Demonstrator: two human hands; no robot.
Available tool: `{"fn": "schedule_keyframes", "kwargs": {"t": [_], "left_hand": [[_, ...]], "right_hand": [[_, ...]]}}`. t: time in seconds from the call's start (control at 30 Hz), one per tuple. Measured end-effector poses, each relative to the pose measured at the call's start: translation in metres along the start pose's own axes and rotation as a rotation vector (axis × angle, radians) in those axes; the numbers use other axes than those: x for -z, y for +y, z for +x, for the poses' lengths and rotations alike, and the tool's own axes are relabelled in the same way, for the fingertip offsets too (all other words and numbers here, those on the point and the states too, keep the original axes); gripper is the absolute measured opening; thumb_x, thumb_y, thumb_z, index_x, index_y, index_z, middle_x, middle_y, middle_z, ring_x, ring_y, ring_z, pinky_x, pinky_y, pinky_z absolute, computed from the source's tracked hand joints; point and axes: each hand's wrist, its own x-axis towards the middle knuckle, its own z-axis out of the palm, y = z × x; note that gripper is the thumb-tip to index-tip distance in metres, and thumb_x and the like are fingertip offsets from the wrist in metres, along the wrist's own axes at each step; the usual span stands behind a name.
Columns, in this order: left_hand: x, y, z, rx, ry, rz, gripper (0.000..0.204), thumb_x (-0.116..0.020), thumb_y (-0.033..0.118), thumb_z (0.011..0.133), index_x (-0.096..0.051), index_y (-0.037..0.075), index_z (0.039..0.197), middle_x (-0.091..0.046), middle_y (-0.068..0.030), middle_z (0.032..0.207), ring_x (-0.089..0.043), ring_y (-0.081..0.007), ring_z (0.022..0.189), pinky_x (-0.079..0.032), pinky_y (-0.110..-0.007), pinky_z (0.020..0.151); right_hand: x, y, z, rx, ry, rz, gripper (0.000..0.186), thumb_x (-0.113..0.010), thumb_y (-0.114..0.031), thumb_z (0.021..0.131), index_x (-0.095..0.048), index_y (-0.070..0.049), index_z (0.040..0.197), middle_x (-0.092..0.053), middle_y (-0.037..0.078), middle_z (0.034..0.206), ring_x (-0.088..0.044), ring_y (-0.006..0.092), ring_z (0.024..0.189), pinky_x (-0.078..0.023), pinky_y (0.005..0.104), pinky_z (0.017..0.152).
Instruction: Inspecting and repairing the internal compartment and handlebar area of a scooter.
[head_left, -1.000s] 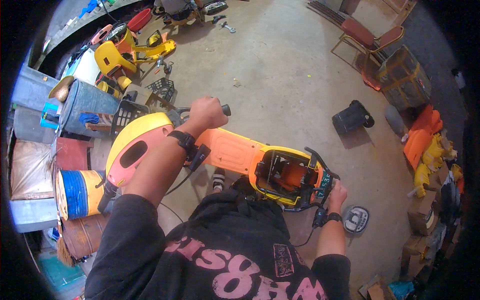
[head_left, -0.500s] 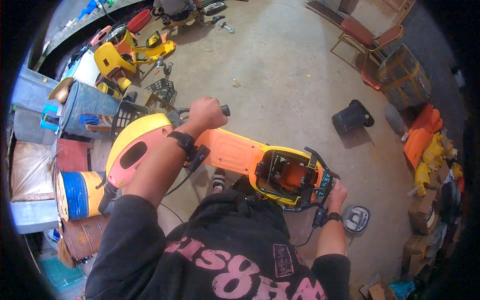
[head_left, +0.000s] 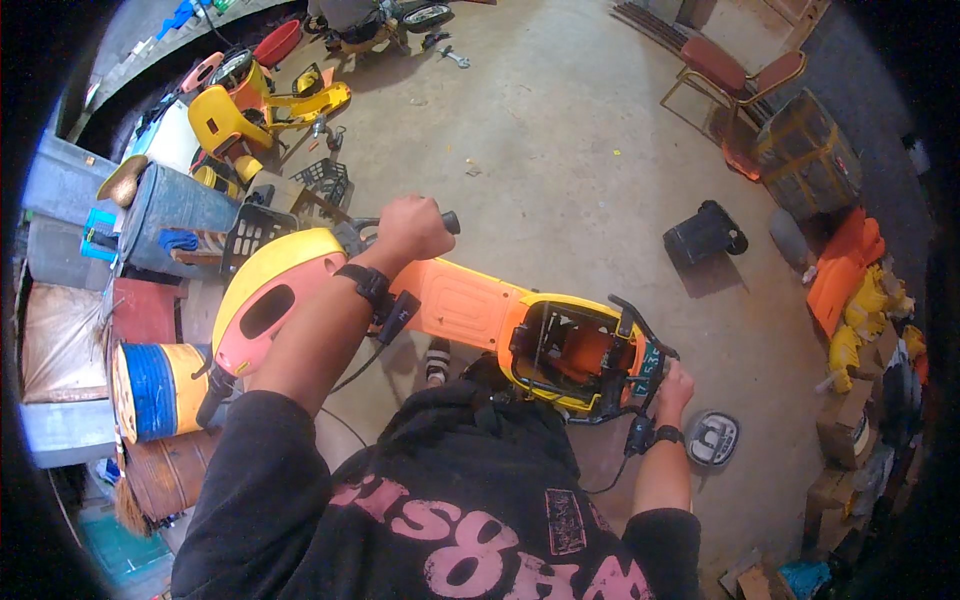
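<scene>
I have the left hand clenching an orange-and-yellow plastic scooter's black handlebar grip, right hand grasping its black tubular rear rail.

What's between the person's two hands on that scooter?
In the head view, the orange footboard and open compartment lie between the left hand, on the handlebar, and the right hand, at the black rear rail.

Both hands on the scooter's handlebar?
No, only the left hand is on the handlebar; the right hand holds the black rear rail.

Softly lit, faintly shadowed, dark-cornered, fisheye-bent
</scene>
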Motion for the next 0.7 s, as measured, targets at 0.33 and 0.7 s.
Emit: {"fn": "schedule_keyframes", "kwargs": {"t": [0.33, 0.7], "left_hand": [[0.002, -0.001, -0.001, 0.015, -0.020, 0.000, 0.031, -0.068, 0.028, 0.067, -0.074, 0.001, 0.080, -0.072, -0.0237, 0.088, -0.071, -0.0399, 0.084, -0.058, -0.046, 0.080], [0.003, -0.001, -0.003, 0.034, -0.042, -0.001, 0.032, -0.067, 0.028, 0.068, -0.074, 0.001, 0.083, -0.072, -0.0237, 0.089, -0.071, -0.0401, 0.084, -0.058, -0.046, 0.080]], "right_hand": [[0.001, -0.015, -0.008, 0.034, 0.010, -0.002, 0.049, -0.063, -0.037, 0.090, -0.059, 0.000, 0.059, -0.054, 0.007, 0.052, -0.052, 0.0180, 0.046, -0.042, 0.0363, 0.047], [0.000, -0.022, -0.010, 0.007, 0.008, 0.006, 0.051, -0.064, -0.040, 0.090, -0.059, 0.001, 0.060, -0.054, 0.006, 0.053, -0.054, 0.0179, 0.048, -0.042, 0.0365, 0.048]]}}
